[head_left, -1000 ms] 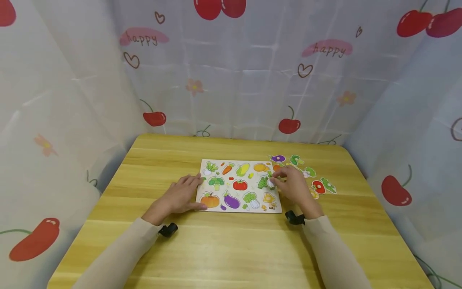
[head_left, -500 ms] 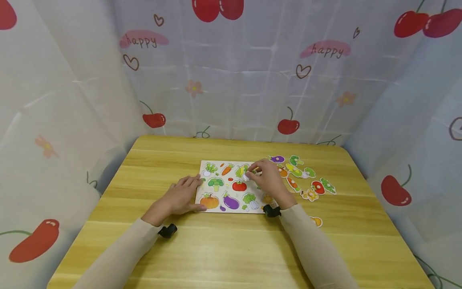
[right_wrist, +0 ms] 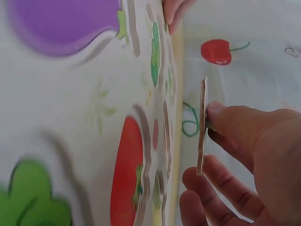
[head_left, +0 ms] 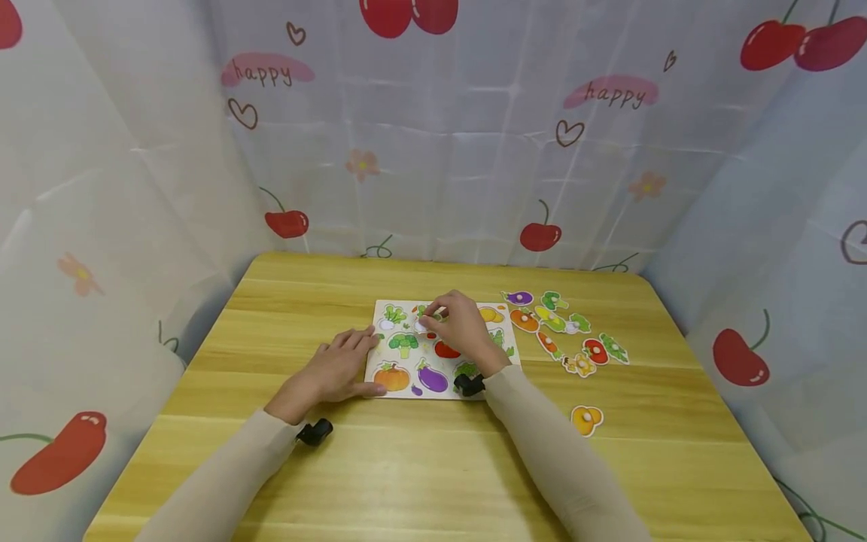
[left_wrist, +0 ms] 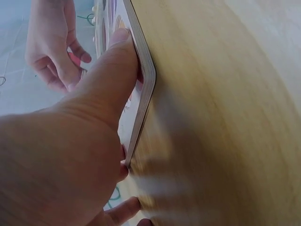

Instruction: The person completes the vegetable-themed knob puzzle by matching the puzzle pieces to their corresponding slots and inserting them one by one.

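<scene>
A wooden puzzle board (head_left: 425,351) with printed vegetables lies mid-table. My left hand (head_left: 336,369) rests at its left edge; in the left wrist view the thumb (left_wrist: 117,61) lies on top near a corner, with the other fingers by the edge and table. My right hand (head_left: 463,324) pinches a turnip puzzle piece (head_left: 421,325), white with green leaves, by its back-row side of the board. In the right wrist view the thin piece (right_wrist: 202,127) is edge-on, raised off the board, thumb and finger at its knob side. Its printed face is hidden there.
Several loose knobbed vegetable pieces lie right of the board, among them an eggplant (head_left: 519,298), a tomato (head_left: 595,351) and a carrot (head_left: 549,345). An orange-yellow piece (head_left: 585,420) sits apart, nearer the front. Patterned curtains (head_left: 433,150) surround the wooden table (head_left: 406,474).
My right hand has carried the turnip piece leftward across the board, from its right side to near the carrot slot. The left hand has stayed at the left edge.
</scene>
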The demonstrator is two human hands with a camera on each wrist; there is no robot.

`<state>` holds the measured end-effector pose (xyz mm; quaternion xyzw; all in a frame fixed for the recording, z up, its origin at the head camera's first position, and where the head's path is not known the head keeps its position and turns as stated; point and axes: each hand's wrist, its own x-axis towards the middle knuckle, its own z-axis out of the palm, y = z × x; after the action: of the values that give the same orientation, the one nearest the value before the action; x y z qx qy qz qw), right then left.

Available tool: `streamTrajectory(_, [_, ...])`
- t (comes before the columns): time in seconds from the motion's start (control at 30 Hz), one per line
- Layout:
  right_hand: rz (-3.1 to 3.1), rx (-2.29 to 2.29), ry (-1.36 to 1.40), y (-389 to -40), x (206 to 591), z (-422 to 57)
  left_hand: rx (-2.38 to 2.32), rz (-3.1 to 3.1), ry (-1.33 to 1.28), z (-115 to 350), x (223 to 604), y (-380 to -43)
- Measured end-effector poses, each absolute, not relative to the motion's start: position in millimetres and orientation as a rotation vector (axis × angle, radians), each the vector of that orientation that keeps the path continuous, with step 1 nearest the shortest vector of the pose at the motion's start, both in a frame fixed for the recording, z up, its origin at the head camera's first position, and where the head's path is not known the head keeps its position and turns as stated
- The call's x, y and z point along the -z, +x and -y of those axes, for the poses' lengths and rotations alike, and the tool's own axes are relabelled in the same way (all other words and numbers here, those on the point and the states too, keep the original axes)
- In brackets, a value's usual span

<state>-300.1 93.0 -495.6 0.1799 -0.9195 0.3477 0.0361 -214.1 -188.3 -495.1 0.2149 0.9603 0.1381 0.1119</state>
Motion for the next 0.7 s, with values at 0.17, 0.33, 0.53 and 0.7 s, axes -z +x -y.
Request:
streamTrajectory(0.17, [2.837, -1.039, 0.571, -306, 494, -75, -0.394, -2.821, 0.628, 188, 495, -215])
streamTrajectory(0.33, [2.86, -1.055, 0.582, -313, 496, -57, -0.381, -2.817, 0.622, 187, 493, -215])
streamTrajectory(0.53, [2.905, -1.143, 0.548, -321, 502, -38, -0.386, -2.811, 0.628, 186, 492, -216])
streamTrajectory(0.7, [2.912, -1.198, 0.556, -324, 507, -30, -0.381, -2.808, 0.626, 184, 491, -215])
